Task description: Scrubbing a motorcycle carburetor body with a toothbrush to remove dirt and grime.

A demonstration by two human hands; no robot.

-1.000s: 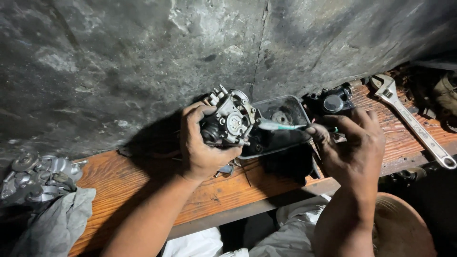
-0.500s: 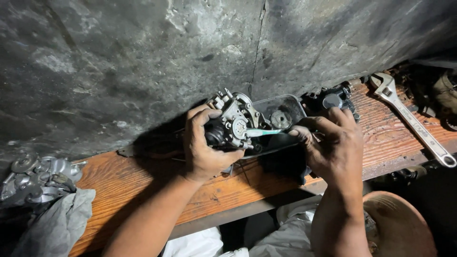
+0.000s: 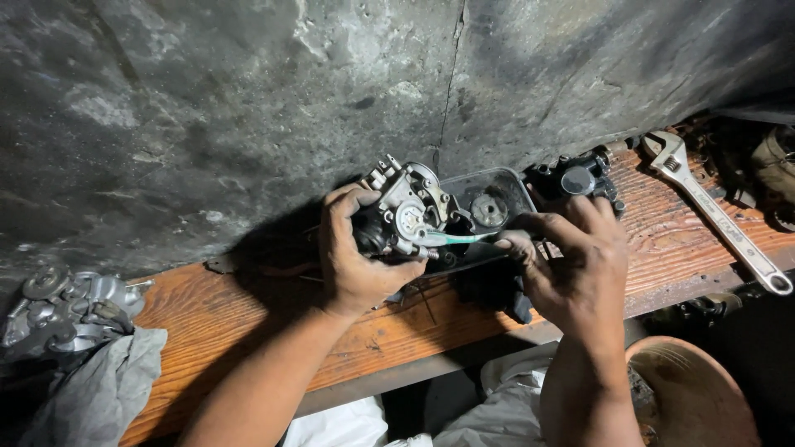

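One small metal engine part (image 3: pixel 406 217), silvery with a round face and little screws, is sitting in the middle of the scene, held just above the wooden bench (image 3: pixel 248 323) and close to the rough grey wall (image 3: pixel 248 108). The left hand (image 3: pixel 358 263) is wrapping around its left side, fingers curled over the top and thumb pressing underneath, gripping it firmly. A thin pale green tube (image 3: pixel 460 238) is running from the part toward the right, and the right hand (image 3: pixel 571 261) is pinching its right end between thumb and fingertips, the other fingers curling loosely above. Just behind the tube, a clear plastic tray (image 3: pixel 489 203) is lying on the bench with a round toothed piece inside. A black metal part (image 3: pixel 575 178) is sitting just to the right of the tray, near the wall. Farther right, a long adjustable wrench (image 3: pixel 716 217) is lying slantwise across the boards. At the far left, a heap of silvery metal parts (image 3: pixel 62 306) is resting beside a grey rag (image 3: pixel 95 389). A brown round bowl (image 3: pixel 696 397) is showing at the near right.
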